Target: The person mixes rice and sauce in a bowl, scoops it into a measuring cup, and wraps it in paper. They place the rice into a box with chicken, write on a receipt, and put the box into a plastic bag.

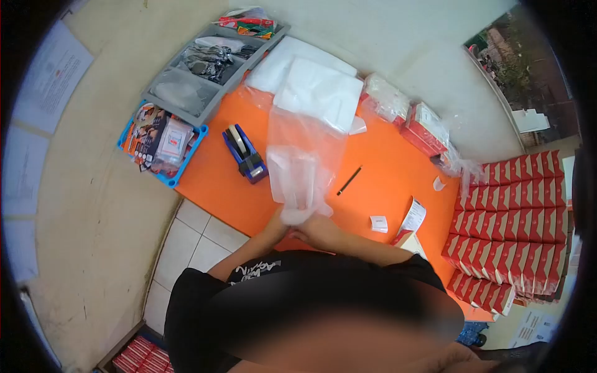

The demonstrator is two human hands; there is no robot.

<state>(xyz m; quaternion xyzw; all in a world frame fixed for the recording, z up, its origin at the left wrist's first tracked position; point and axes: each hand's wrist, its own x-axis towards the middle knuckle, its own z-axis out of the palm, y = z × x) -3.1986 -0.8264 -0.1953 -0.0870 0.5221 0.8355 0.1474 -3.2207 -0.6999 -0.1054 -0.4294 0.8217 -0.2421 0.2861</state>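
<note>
A clear plastic bag (pixel 300 158) with something white inside lies stretched over the orange table (pixel 385 168), running from the white packets at the back toward me. My left hand (pixel 278 225) grips its near end from the left. My right hand (pixel 316 230) holds the same bunched end from the right. Both hands meet at the table's front edge, just above my black shirt.
A blue tape dispenser (pixel 245 153) stands left of the bag; a black pen (pixel 349 181) lies right of it. Grey tray (pixel 205 68) and blue basket (pixel 160 144) sit far left. Stacked red boxes (pixel 516 224) fill the right. Paper slips (pixel 413 217) lie near them.
</note>
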